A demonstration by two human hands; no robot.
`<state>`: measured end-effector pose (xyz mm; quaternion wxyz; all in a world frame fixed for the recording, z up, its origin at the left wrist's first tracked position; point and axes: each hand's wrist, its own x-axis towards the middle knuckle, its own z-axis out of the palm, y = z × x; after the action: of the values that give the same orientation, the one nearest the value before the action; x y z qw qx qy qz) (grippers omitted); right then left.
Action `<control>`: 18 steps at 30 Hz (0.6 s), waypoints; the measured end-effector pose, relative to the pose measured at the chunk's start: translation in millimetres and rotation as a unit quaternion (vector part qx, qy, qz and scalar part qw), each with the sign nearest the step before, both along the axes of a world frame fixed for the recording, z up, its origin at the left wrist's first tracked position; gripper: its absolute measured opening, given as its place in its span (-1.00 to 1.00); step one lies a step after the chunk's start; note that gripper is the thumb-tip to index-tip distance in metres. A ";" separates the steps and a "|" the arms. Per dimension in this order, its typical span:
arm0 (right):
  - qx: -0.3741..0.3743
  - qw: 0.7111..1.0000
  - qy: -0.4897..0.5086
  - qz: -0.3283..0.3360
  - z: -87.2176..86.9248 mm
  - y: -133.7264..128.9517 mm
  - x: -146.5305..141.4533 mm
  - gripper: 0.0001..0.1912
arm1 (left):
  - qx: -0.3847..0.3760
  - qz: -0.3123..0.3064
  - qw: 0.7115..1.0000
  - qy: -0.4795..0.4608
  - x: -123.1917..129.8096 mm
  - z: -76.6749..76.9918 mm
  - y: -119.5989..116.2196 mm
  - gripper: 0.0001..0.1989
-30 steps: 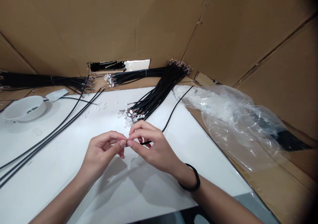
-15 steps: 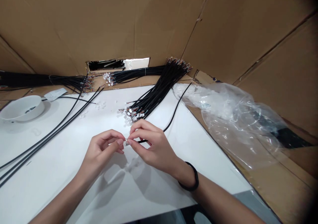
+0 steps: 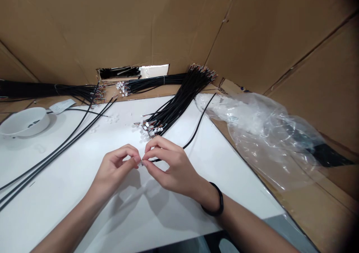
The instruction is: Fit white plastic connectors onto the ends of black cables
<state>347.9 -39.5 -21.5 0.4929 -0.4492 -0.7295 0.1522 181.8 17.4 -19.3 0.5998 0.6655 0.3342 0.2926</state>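
Observation:
My left hand (image 3: 119,167) is closed, with thumb and fingertips pinching a small white connector (image 3: 140,164) above the white tabletop. Facing it, my right hand (image 3: 168,161) is closed too, its thumb and index finger pressed on the thin wires at the end of a black cable (image 3: 198,129). That cable runs behind the right hand and curves away to the back right. The wire ends and the connector meet between the fingertips; how far the wires sit in it is too small to tell. Just beyond the hands lies a bundle of black cables (image 3: 179,99) with white connectors on its near ends.
Several loose black cables (image 3: 64,144) cross the left side, near a white bowl (image 3: 26,122) holding small dark pieces and a paper label (image 3: 62,106). Another cable bundle (image 3: 36,90) lies behind. A clear plastic bag (image 3: 260,129) rests at right, by cardboard walls (image 3: 112,24).
Both hands keep their pinch at nearly the same spot. My right fingertips have shifted slightly left and down, and its fingers have changed their hold on the wires a little.

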 end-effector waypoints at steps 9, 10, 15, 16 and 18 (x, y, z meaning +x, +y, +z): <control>-0.014 0.999 0.025 0.023 2.0 -1.8 1.7 -0.92 | 0.022 -0.003 1.000 -0.014 -4.9 -2.6 1.2 -0.88; -0.016 0.999 0.025 0.022 2.1 -1.8 1.8 -0.92 | 0.027 -0.005 1.000 -0.012 -4.9 -1.9 0.9 -0.88; -0.010 0.999 0.023 0.024 2.3 -1.2 1.5 -0.92 | 0.038 -0.013 0.999 0.000 -4.7 0.4 0.5 -0.85; -0.007 0.999 0.022 0.024 2.3 -1.0 1.4 -0.92 | 0.041 -0.014 0.999 0.000 -4.6 0.5 0.6 -0.84; -0.003 1.000 0.021 0.021 2.1 -0.6 1.1 -0.93 | 0.046 -0.015 0.999 0.001 -4.4 1.1 0.7 -0.82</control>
<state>349.0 -40.1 -19.4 0.5033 -0.4322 -0.7277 0.1738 177.4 18.2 -18.2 0.5723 0.6978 0.3108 0.2983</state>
